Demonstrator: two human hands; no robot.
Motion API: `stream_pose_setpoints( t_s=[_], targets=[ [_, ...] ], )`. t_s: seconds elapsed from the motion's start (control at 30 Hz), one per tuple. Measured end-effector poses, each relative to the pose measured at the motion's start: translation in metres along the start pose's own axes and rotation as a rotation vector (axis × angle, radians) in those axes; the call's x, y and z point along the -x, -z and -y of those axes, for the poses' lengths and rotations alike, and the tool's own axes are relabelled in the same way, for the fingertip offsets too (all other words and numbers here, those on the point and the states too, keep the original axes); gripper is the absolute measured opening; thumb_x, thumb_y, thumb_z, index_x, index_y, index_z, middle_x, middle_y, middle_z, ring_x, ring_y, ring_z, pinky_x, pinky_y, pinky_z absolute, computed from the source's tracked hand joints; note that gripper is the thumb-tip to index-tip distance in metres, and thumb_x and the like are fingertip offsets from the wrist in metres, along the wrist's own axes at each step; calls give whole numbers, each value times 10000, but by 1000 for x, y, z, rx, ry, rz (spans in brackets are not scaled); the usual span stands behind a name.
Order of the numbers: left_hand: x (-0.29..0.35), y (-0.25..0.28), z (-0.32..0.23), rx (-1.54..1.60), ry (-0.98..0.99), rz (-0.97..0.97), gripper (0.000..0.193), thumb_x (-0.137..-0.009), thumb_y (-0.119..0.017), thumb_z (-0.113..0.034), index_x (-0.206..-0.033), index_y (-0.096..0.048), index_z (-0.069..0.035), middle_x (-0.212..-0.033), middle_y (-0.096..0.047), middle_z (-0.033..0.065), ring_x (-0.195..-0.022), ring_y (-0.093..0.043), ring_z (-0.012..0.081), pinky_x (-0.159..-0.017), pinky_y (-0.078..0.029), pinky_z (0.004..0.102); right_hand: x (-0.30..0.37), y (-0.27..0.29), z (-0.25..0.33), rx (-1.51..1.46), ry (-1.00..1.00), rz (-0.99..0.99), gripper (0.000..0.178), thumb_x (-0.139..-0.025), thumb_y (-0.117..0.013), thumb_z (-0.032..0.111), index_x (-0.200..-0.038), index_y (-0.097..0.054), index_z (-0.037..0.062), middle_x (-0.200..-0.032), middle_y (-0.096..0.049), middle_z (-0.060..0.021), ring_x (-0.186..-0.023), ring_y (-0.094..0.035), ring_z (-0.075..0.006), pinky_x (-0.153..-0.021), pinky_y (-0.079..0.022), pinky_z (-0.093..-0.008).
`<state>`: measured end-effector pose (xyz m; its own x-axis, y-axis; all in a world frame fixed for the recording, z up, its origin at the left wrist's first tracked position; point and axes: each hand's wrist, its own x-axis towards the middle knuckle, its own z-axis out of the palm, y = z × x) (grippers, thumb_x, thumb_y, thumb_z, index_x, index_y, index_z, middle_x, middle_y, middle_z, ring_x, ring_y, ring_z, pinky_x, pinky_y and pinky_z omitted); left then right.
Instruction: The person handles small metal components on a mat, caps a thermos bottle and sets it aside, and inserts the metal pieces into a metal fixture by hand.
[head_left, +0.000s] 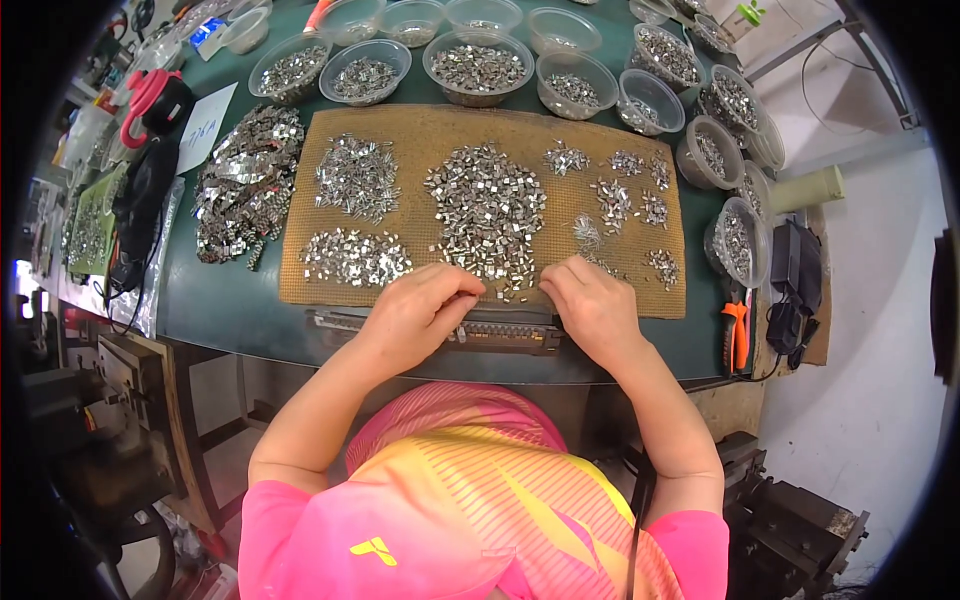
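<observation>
Both my hands work at the near edge of a brown textured mat (410,215) spread with small shiny metal pieces. My left hand (425,308) is closed in a pinch over the left part of a long dark slotted bar (505,337); what its fingertips hold is too small to make out. My right hand (590,300) is also pinched, at the bar's right end, its fingertips beside the central heap of metal pieces (485,215). A row of small pieces sits along the bar. Another pile of metal pieces (355,258) lies just beyond my left hand.
Clear plastic bowls (478,68) of metal pieces line the mat's far side and curve down the right. A heap of linked metal strips (248,185) lies left of the mat. Orange-handled pliers (735,335) and a black power adapter (795,275) are at the right.
</observation>
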<state>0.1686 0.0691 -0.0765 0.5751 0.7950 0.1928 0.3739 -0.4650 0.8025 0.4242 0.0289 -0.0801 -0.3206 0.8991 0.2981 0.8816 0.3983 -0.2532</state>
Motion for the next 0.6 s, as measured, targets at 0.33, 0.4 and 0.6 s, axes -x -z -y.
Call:
stream_pose_setpoints(
  t_s=[0.33, 0.4, 0.6],
  targets=[
    [0, 1, 1, 52, 9, -50, 102, -905, -724, -77, -989, -669, -58, -895, -684, 101, -831, -667, 293, -718, -528, 385, 24, 11, 22, -235, 117, -15, 190, -832, -779, 85, -976, -656, 70, -970, -698, -66, -891, -699, -269, -779, -558, -380],
    [0, 1, 0, 50, 22, -56, 106, -905, -725, -78, -992, -667, -57, -893, -683, 100, -831, -667, 289, -715, -528, 384, 24, 10, 24, -211, 133, -34, 196, -831, -777, 85, -981, -652, 67, -1006, -695, -70, -927, -691, -268, -814, -547, -384],
    [2, -1, -4, 48, 26, -44, 110, -904, -727, -77, -982, -653, -53, -883, -680, 103, -804, -668, 291, -704, -528, 383, 21, 17, 23, -274, 72, 65, 169, -854, -767, 114, -979, -659, 78, -993, -694, -59, -909, -685, -263, -790, -541, -384]
  ],
)
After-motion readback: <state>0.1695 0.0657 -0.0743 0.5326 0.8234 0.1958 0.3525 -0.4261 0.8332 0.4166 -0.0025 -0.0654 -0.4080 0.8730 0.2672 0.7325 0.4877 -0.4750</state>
